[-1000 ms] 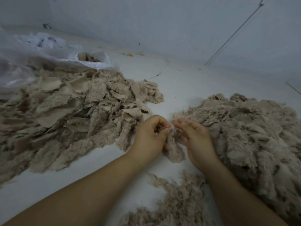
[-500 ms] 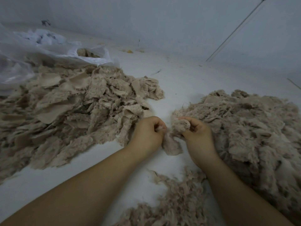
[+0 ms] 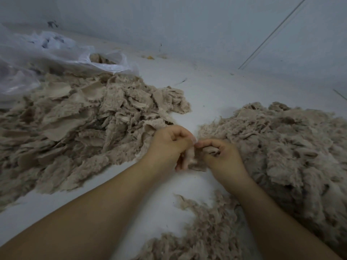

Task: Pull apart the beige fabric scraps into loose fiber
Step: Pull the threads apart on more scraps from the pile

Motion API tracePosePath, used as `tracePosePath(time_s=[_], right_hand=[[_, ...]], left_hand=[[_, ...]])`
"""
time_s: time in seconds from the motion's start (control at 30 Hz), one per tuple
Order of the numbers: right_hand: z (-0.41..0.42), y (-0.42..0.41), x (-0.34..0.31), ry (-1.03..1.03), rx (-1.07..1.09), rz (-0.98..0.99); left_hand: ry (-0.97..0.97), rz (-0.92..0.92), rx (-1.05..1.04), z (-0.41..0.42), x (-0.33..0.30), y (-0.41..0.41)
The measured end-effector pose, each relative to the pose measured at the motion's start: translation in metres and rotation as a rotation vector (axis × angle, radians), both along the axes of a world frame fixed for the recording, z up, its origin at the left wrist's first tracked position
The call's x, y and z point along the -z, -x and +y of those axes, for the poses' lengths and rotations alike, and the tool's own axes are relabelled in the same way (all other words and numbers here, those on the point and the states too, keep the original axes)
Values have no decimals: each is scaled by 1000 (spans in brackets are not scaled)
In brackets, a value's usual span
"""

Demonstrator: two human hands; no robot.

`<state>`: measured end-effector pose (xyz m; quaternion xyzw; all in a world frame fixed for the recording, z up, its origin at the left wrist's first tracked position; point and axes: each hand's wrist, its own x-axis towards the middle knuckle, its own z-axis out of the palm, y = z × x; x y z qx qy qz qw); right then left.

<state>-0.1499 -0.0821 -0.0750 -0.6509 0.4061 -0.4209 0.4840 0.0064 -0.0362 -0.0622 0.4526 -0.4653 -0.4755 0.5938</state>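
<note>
A pale floor meets a grey wall along the far edge. On the left of the floor spreads the biggest heap, the scrap pile, made of flat and crumpled beige pieces. Opposite it, on the right, sits the fiber pile, fluffier and looser, reaching to the frame's edge. A clear plastic bag lies at the far left behind the scrap pile, with a few beige pieces showing in its mouth. Near the bottom edge, between the forearms, a thinner strew of fluff trails over the floor.

The two hands meet in the gap between the piles. The left hand has its fingers curled, pinching the upper edge of one scrap. The right hand is likewise curled and grips the same scrap from the other side, fingertips almost touching those of the left. The scrap hangs down between them, just above the floor.
</note>
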Motion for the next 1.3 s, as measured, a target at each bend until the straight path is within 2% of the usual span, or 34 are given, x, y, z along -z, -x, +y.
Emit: tracePosePath(time_s=[0.07,0.1,0.13,0.2,0.27,0.33,0.4,0.47,0.53,0.6,0.7,0.8,0.9,0.97,1.07,1.2,1.3], right_hand=[[-3,3,0,-56,78,-37],[-6,4,1,-79,119,-54],[-7,5,1,-92,143,-62],[-8,4,1,-88,147,-66],[-8,3,2,-52,136,-53],[-8,3,4,-33,134,-37],[-9,4,5,-38,137,-27],[-9,4,5,-19,142,3],[-8,3,3,-6,146,25],[-8,1,2,-36,157,5],[-8,0,3,-90,183,-37],[-4,1,-2,-75,118,-9],[-1,2,-7,-78,-63,-118],[2,1,-6,-36,-114,-113],[3,-2,-3,21,-39,-75],[1,-1,-3,43,-26,-67],[-1,-2,-2,18,31,-57]], left_hand=[[-151,-98,311,6,-4,-3],[-179,-165,384,8,-3,-3],[-186,-222,370,8,-3,-1],[-116,-400,152,5,-2,1],[25,-774,-40,-1,0,1],[69,-1156,19,-3,4,2],[97,-1256,45,-4,7,3],[143,-1126,-30,-8,11,3],[131,-800,-157,-9,12,0],[99,-439,-194,-9,9,-5],[92,-106,-156,-8,3,-8],[38,-124,-98,-9,5,-8],[-55,-171,-62,-8,9,-4],[-77,-133,-58,-9,10,-2],[-90,-22,-20,-9,9,-2],[-65,-153,-9,-9,11,-1],[-97,-108,-28,-10,12,-3]])
